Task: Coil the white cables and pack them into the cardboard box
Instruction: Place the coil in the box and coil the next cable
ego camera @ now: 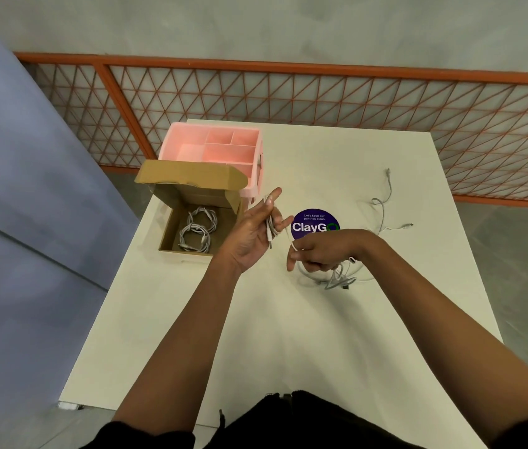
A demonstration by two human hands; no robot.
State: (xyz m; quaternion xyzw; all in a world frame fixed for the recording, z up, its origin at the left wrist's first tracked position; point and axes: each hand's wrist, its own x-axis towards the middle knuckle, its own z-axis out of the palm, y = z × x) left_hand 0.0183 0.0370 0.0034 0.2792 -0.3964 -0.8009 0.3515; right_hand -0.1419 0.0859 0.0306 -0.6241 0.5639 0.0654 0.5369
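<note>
Tabletop (288, 335); white cable (270, 230) between both hands (249, 236) (319, 254)

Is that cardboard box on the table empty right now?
No, two coiled white cables lie on the floor of the open cardboard box.

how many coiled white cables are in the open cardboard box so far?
2, both in the brown cardboard box: far coil toward the back right, near coil in front, touching it. None seem hidden.
</note>
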